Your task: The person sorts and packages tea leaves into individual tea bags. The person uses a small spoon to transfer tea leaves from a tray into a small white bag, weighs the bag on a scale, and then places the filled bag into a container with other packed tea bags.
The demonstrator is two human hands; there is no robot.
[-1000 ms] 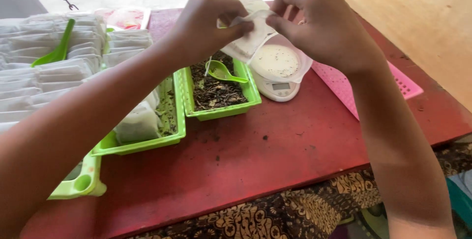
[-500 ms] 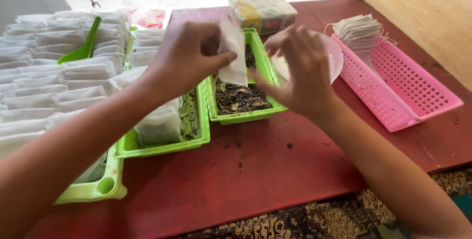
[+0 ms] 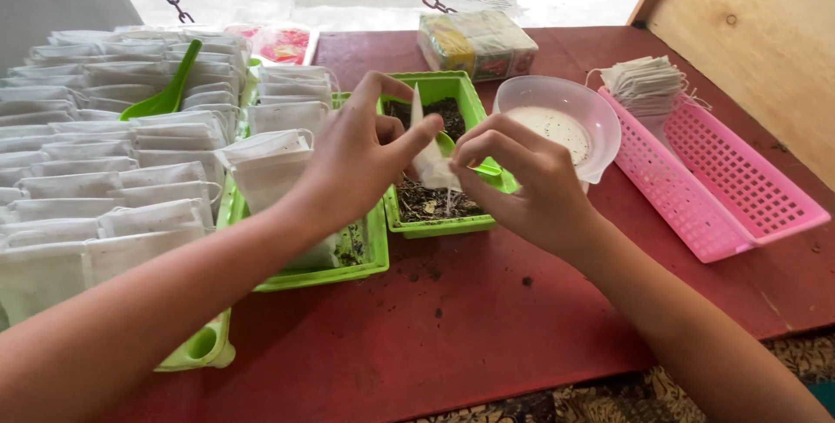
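Observation:
My left hand and my right hand both pinch a small white drawstring pouch, held edge-on above a small green tray of dark dried leaves. My left thumb and forefinger grip the pouch's upper part; my right fingers grip its lower edge, where thin strings hang down. A green scoop lies in the tray, mostly hidden behind the pouch and my right hand.
Rows of filled white pouches and a green scoop cover the left. A larger green tray holds more pouches. A clear bowl, a pink basket with empty pouches, and a wrapped packet lie on the red table.
The view has shifted so the trays and bowl sit lower in frame. My hands have lowered the pouch and turned it edge-on over the leaf tray, my right hand now gripping it.

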